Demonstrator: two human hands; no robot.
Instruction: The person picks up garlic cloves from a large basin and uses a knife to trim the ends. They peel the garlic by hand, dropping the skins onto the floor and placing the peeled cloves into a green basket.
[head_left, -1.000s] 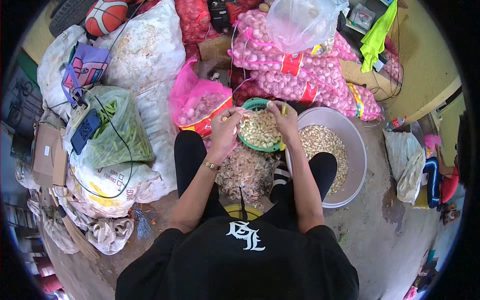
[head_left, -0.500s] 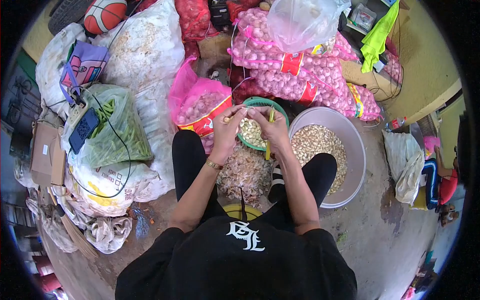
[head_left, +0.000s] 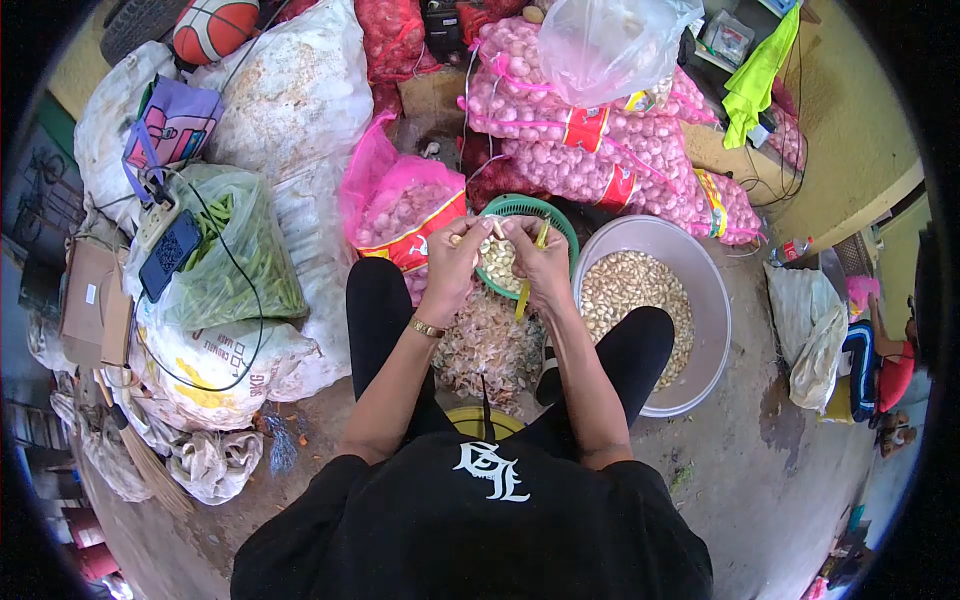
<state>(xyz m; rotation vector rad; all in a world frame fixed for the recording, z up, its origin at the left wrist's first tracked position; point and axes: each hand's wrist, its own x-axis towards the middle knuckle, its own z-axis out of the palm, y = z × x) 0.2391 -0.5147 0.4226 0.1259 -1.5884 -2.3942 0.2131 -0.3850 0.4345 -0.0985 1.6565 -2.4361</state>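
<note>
The left hand (head_left: 455, 262) and right hand (head_left: 542, 265), its palm over a slim yellow tool (head_left: 522, 300), pinch a small pale clove (head_left: 498, 229) mid-frame above a round green plastic basket (head_left: 562, 225). Pink mesh sacks (head_left: 640, 150) bar upper centre; a round whitish plastic tub (head_left: 708, 330) hems centre right; grey concrete floor (head_left: 740, 470) opens lower right.

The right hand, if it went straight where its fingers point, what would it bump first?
Probably the left hand, just ahead over the green basket; depth is unclear, so the two may be touching.
</note>
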